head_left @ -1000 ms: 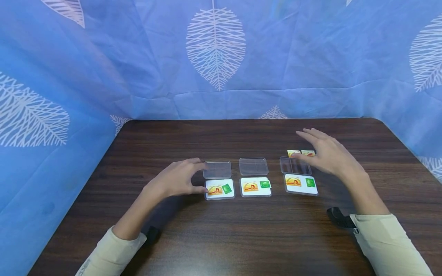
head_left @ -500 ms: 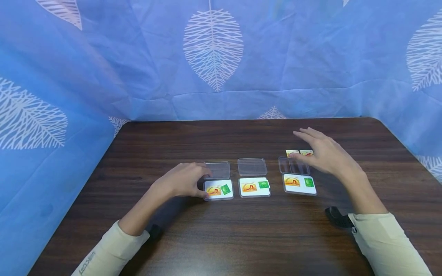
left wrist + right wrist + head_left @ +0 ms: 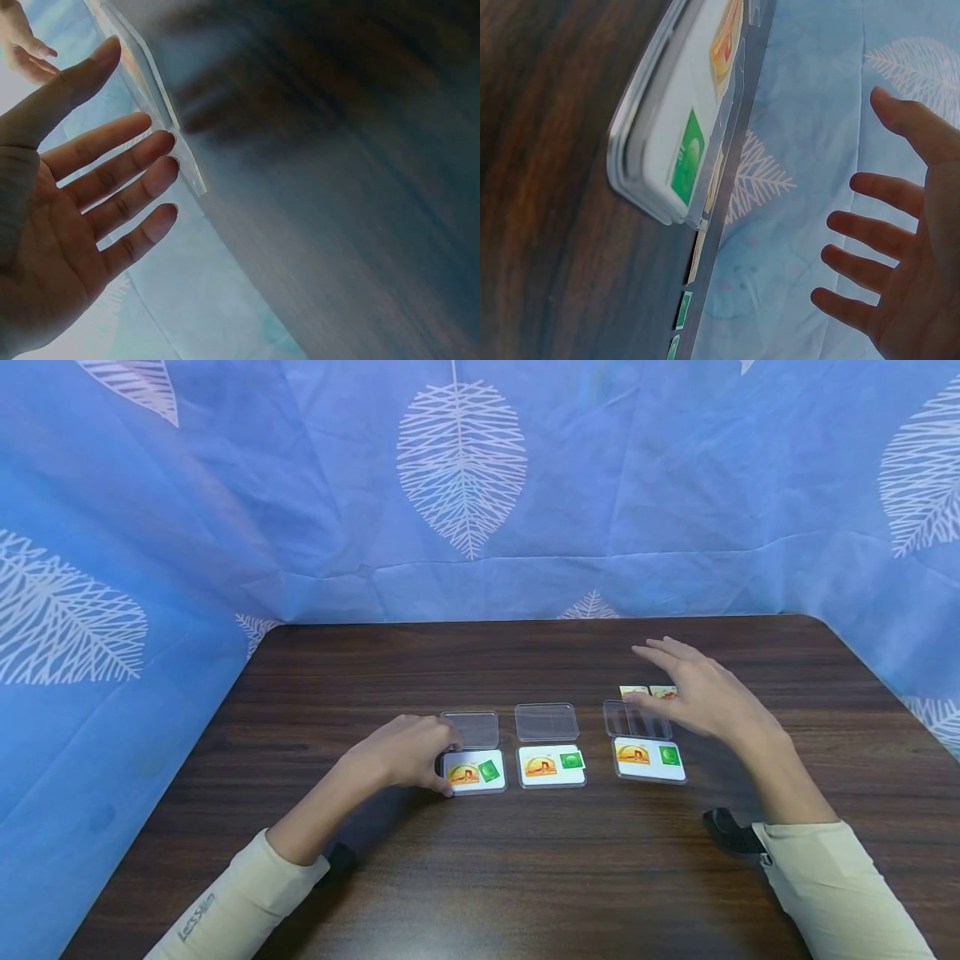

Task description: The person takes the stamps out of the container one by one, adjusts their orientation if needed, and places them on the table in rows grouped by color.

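My left hand (image 3: 401,752) is at the left side of the left flat clear case (image 3: 477,782). Its thumb lies at the case's near left corner and its fingers overlap the raised clear lid (image 3: 480,727). In the left wrist view the fingers (image 3: 124,176) are spread, with no object between them and the thumb. My right hand (image 3: 708,697) hovers over the right case's clear lid (image 3: 637,720), fingers extended and holding nothing. The right case (image 3: 648,771) has a white face with an orange arch picture and a green square, as do the others.
Between them stands a middle case (image 3: 553,778) with its lid (image 3: 546,722) folded back. Two small printed pieces (image 3: 633,691) lie behind the right lid. Small green pieces (image 3: 683,310) show farther back in the right wrist view. A blue leaf-patterned cloth (image 3: 322,485) hangs behind the dark table (image 3: 525,885).
My left hand has shifted right, bringing its thumb and fingers closer over the left case's left edge. The right hand has stayed nearly still, and the cases have kept their places.
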### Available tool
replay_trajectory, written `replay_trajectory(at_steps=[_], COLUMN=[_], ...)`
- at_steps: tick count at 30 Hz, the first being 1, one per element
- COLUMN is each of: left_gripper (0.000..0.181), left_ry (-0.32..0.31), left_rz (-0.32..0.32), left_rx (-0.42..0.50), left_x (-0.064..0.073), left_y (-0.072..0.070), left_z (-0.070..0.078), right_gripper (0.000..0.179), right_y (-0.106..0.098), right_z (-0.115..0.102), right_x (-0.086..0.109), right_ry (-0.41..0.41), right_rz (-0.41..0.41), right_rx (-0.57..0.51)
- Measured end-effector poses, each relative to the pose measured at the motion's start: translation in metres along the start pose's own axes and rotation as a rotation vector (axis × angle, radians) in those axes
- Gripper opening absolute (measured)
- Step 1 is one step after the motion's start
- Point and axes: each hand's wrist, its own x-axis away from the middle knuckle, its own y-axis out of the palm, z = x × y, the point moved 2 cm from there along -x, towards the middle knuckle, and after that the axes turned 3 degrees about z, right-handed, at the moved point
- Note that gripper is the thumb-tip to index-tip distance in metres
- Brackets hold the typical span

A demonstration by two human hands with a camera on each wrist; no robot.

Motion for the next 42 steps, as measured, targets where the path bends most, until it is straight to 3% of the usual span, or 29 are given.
replay_trajectory(at_steps=[15, 21, 29, 42], left_gripper=[0.054, 0.055, 0.066, 0.068], left_ry=[-0.01, 0.02, 0.056, 0.088], left_rz=[0.019, 0.017, -0.004, -0.018], left_rx=[-0.02, -0.035, 0.055, 0.188], left_x=[-0.0005, -0.0011, -0.005, -0.0076], left_y=[0.002, 0.0017, 0.0015, 0.0059], left_z=[0.0019, 0.0034, 0.0066, 0.0056], right_gripper=[0.082, 0.081, 0.08, 0.08], right_y=[-0.003, -0.0036, -0.0022, -0.0017], right_z=[-0.0021, -0.0035, -0.0054, -0.0073], right_x=[0.0005, -0.0003, -0.0003, 0.0003], right_ry=[-0.004, -0.017, -0.012, -0.006], right_rz=[-0.01, -0.005, -0.008, -0.012], right_rx=[-0.023, -0.019, -0.009, -0.008])
